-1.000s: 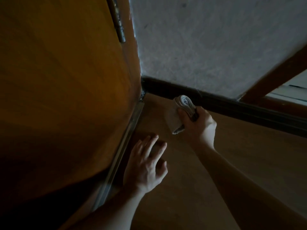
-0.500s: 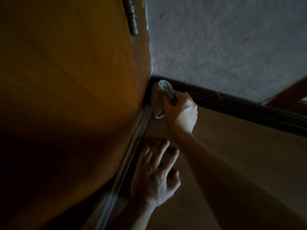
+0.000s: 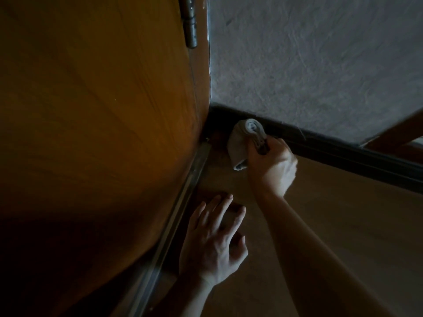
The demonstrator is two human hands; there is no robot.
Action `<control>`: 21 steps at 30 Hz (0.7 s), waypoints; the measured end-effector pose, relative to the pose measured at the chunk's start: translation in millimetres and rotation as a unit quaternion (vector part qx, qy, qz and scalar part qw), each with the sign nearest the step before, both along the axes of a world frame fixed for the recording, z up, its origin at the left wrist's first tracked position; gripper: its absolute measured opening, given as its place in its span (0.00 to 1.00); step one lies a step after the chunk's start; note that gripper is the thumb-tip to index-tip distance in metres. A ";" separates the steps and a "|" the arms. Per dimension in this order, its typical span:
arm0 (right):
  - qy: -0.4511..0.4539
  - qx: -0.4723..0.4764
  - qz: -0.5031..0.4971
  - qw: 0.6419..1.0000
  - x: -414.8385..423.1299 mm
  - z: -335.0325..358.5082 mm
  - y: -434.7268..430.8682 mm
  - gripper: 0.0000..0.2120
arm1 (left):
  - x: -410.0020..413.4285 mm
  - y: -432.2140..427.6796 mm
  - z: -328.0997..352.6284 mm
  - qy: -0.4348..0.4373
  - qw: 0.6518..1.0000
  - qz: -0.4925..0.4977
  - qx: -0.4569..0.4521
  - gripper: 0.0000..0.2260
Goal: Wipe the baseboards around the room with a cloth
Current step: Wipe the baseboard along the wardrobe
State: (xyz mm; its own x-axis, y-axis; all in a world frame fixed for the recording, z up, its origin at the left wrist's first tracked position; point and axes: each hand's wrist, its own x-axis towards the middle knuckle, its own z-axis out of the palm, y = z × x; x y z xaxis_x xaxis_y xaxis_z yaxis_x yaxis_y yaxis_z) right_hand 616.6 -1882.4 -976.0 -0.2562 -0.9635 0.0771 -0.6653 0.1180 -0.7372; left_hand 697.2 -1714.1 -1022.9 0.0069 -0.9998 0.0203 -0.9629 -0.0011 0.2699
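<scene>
Head view: the right hand [image 3: 271, 165] grips a bunched grey cloth [image 3: 245, 143] and holds it against the dark baseboard [image 3: 343, 152], near the corner where the baseboard meets the wooden door [image 3: 103, 122]. The left hand [image 3: 215, 241] lies w/ fingers straight and spread on the brown floor [image 3: 343, 225], holding nothing, just beside the metal strip [image 3: 183, 197] under the door. A hinge [image 3: 191, 21] shows at top. Above the baseboard is a rough grey wall [image 3: 320, 65].

Dim, deep shadows lower left, wide-angle bending
</scene>
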 end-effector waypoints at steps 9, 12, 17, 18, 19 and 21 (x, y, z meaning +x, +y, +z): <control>0.001 0.011 0.012 1.000 -20.5 -1.0 3.3 0.22 | -0.5 0.7 0.6 -0.005 1.000 -0.002 -0.011 0.26; -0.021 0.018 0.020 0.999 -19.6 -4.2 7.7 0.23 | 0.3 0.6 0.2 -0.006 1.000 -0.005 -0.013 0.26; -0.042 0.001 -0.004 0.999 -24.6 -8.7 4.4 0.20 | 0.0 1.0 -1.3 -0.012 1.000 -0.008 -0.019 0.26; -0.034 -0.009 -0.014 0.999 -30.4 -9.4 5.2 0.19 | 0.2 1.2 -1.8 -0.011 1.000 -0.009 -0.023 0.26; -0.026 -0.020 -0.027 0.999 -36.7 -9.9 6.7 0.18 | 0.3 1.3 -2.2 -0.010 1.000 -0.009 -0.027 0.26; -0.015 -0.038 -0.051 0.998 -44.6 -9.4 9.4 0.17 | 0.5 0.7 -2.5 -0.011 0.999 -0.009 -0.034 0.26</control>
State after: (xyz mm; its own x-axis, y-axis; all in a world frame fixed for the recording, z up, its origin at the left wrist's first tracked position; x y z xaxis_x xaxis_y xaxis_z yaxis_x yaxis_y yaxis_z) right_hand 572.0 -1873.0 -985.3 -0.3558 -0.9240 0.1402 -0.6309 0.1268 -0.7654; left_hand 697.7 -1713.5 -1025.4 -0.0129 -0.9960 0.0887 -0.9684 0.0346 0.2469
